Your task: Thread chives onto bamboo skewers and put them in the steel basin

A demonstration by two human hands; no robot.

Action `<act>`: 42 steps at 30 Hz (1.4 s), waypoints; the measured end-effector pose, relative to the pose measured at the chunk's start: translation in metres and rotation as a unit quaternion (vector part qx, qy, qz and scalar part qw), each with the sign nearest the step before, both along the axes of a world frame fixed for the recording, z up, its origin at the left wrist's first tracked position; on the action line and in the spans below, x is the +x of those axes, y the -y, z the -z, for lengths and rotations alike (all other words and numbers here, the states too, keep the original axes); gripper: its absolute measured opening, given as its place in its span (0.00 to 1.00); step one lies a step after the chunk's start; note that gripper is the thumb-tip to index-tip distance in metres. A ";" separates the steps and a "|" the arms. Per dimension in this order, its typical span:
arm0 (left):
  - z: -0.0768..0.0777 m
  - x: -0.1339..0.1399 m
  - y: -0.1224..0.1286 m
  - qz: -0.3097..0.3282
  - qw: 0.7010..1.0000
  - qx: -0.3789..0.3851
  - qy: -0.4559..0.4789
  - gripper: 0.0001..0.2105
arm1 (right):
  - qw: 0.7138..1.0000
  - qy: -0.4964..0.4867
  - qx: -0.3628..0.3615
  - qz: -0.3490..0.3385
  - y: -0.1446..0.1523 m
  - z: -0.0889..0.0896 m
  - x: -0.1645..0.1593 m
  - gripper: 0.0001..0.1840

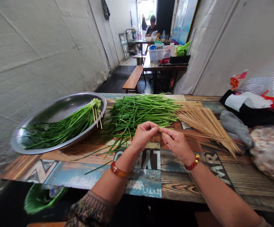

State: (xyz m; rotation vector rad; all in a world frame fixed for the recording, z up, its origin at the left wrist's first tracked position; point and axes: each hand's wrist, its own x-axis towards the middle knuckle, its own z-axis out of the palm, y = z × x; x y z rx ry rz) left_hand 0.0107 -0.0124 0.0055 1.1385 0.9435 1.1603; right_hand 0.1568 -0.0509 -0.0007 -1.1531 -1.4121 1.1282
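Presently, the chives (pixel 144 108) lie just beyond the hands, their stalks running mostly from left to right, and the left hand (pixel 143 135) is nearer to them, while the sticks (pixel 206 124) spread from far left to near right, beside the right hand (pixel 176 143). Both hands meet at the fingertips before the pile, forearms reaching from near left and near right; the right one appears to pinch one stick (pixel 195 183) running back under its wrist, and the left thumb and forefinger are pressed together, though on what I cannot tell.
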 end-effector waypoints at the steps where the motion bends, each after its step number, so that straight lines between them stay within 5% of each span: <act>1: 0.000 0.000 0.000 -0.002 1.000 0.005 -0.005 0.09 | 1.000 -0.001 -0.002 0.000 0.000 0.000 0.000 0.22; 30: 0.000 0.001 0.000 0.005 1.000 0.007 0.017 0.09 | 1.000 -0.011 -0.018 -0.003 0.000 0.001 -0.001 0.24; 42: 0.000 0.002 0.001 0.004 1.000 0.017 -0.021 0.09 | 1.000 -0.001 0.008 -0.004 -0.002 0.006 -0.001 0.17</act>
